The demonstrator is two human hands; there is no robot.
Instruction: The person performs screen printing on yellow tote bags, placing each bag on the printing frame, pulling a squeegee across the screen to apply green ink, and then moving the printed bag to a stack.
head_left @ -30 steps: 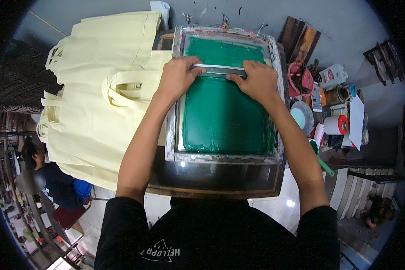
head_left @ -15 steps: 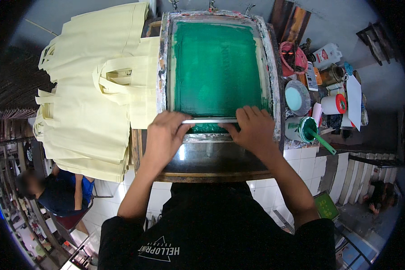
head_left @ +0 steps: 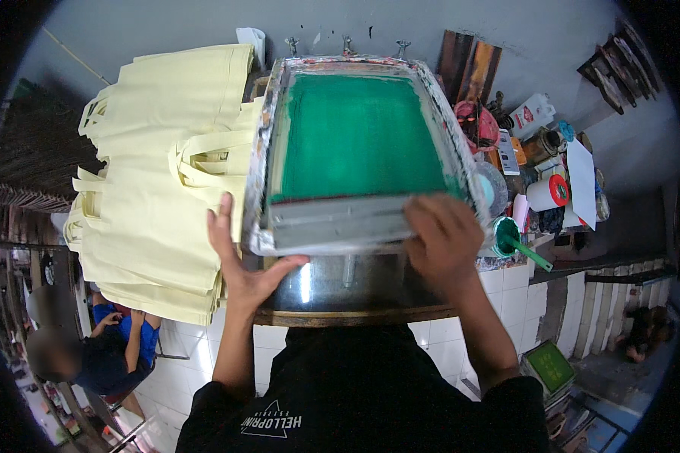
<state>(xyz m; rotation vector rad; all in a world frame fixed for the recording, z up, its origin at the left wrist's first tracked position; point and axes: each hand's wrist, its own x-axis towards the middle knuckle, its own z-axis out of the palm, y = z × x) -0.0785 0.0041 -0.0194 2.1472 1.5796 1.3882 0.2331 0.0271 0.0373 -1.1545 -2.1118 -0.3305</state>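
A printing screen frame (head_left: 261, 158) with green mesh (head_left: 359, 136) is tilted, its near edge raised off the glossy table top (head_left: 332, 291). A grey squeegee (head_left: 340, 220) lies along the frame's near edge. My left hand (head_left: 238, 260) cradles the frame's near left corner between thumb and fingers. My right hand (head_left: 442, 238) grips the near edge at the right, over the end of the squeegee.
A pile of pale yellow tote bags (head_left: 162, 174) lies to the left of the frame. Ink pots, a tape roll (head_left: 548, 192) and a cup of green ink with a stick (head_left: 510, 238) crowd the right side. A person in blue (head_left: 106, 355) sits at lower left.
Both hands drew the squeegee across the green mesh from the far side to the near edge. They then moved to the frame, and its near edge has come up.
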